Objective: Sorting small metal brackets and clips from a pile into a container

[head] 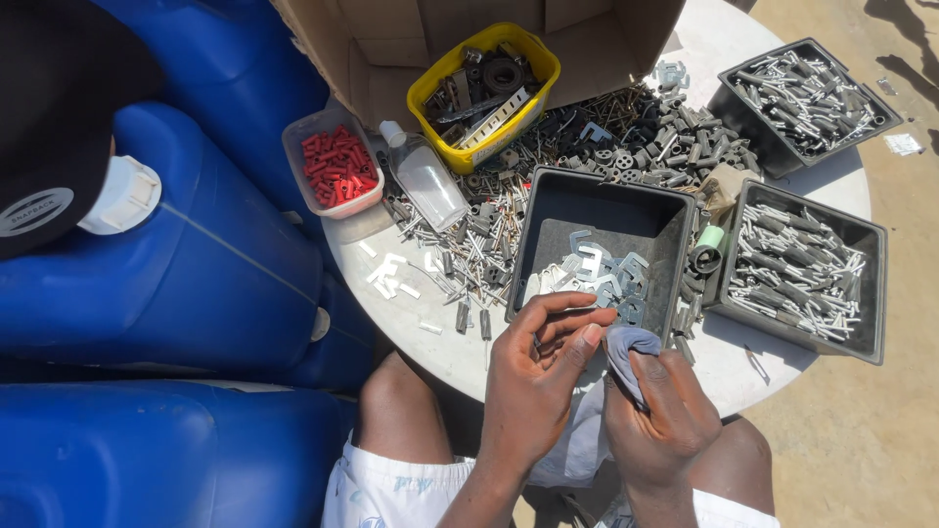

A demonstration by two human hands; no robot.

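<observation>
My left hand [536, 372] is curled at the near edge of the round white table [460, 352], fingers bent in around something small that I cannot make out. My right hand [657, 411] grips a grey-blue cloth [626, 344] bunched between thumb and fingers, right beside the left hand's fingertips. Just beyond both hands stands a dark square tray [548, 200] holding several flat silvery metal brackets [599, 274].
Two dark trays of silvery pins stand at the right [875, 293] and far right [736, 88]. A yellow tub [430, 98] of parts, a clear bottle [428, 181], a tub of red pieces [335, 166], loose metal parts [636, 137], a cardboard box [391, 44]. Blue drums [196, 264] crowd the left.
</observation>
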